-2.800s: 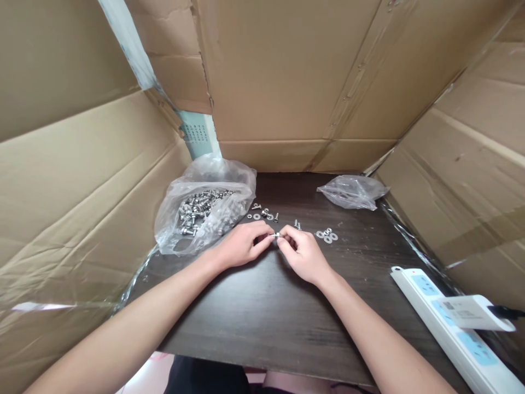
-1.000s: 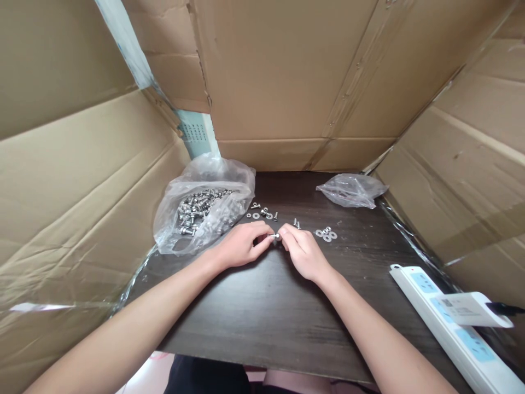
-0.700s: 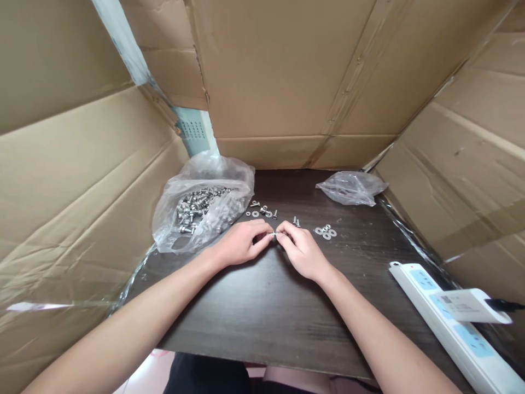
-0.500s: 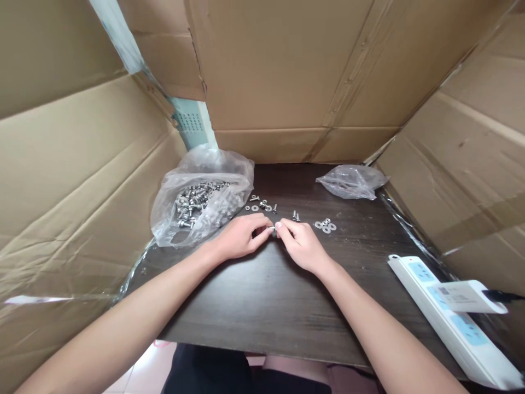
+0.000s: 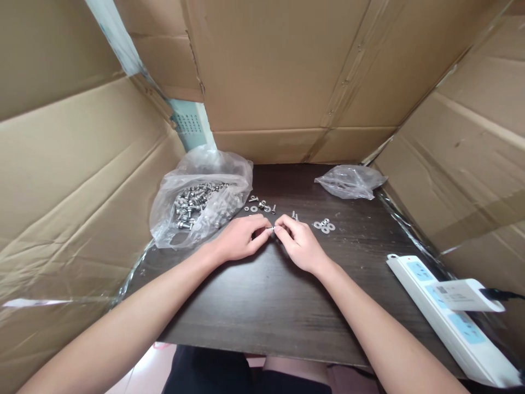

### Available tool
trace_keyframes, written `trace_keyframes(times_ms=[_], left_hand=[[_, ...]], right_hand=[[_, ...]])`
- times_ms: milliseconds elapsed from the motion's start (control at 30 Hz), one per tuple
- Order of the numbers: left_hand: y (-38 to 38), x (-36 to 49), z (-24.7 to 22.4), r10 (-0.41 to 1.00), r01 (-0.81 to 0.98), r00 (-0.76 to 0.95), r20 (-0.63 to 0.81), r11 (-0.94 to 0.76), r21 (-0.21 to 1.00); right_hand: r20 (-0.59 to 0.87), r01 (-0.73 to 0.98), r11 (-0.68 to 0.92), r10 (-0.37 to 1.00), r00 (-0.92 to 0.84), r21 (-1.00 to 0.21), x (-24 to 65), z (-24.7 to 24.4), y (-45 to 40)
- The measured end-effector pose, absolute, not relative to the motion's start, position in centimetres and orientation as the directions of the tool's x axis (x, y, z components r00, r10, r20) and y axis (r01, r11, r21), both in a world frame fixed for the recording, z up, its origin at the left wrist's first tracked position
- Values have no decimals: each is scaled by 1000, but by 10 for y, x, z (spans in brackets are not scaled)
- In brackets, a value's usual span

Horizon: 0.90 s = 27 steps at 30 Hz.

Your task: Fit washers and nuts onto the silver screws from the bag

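My left hand (image 5: 245, 237) and my right hand (image 5: 299, 241) meet fingertip to fingertip over the dark table (image 5: 254, 301). Between their pinched fingers is a small metal piece (image 5: 273, 229), mostly covered; its exact shape is hard to make out. Just beyond my left hand lie a washer (image 5: 254, 209), a small ring and several loose screws (image 5: 273, 209). Behind my right hand are screws (image 5: 293, 215), partly hidden by the fingers. Several washers (image 5: 330, 226) and a nut sit together to the right of that hand.
An open plastic bag (image 5: 192, 178) full of screws stands at the back left. Another clear bag (image 5: 350, 181) lies at the back right. A white power strip (image 5: 435, 312) with a plugged-in adapter (image 5: 461, 295) runs along the right edge. Cardboard walls (image 5: 266, 65) surround the table.
My right fingertips have shifted slightly and bent more around the small metal piece. My left hand has hardly moved.
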<state>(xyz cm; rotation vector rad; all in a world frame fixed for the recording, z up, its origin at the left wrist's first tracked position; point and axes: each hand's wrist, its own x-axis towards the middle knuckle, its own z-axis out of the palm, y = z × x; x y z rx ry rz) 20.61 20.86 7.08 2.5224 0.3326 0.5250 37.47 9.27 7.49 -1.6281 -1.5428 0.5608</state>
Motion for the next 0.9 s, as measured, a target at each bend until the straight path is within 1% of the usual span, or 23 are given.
trace_keyframes(times_ms=[267,400,600,900], left_hand=[[208,205,71,308,141,914,264,-851,505],[207,205,73,294,134,920,260,-858,496],[207,204,74,299,153,923,244,-864,480],[207,204,73,285,142,926,248,-871,470]], right_hand=[[205,649,59,967,152,-759,375,75,93],[194,624,46,966,170,-780,376,76,93],[231,573,99,959,164,-813,376,76,92],[183,630,52,972,145,-775,374,74,93]])
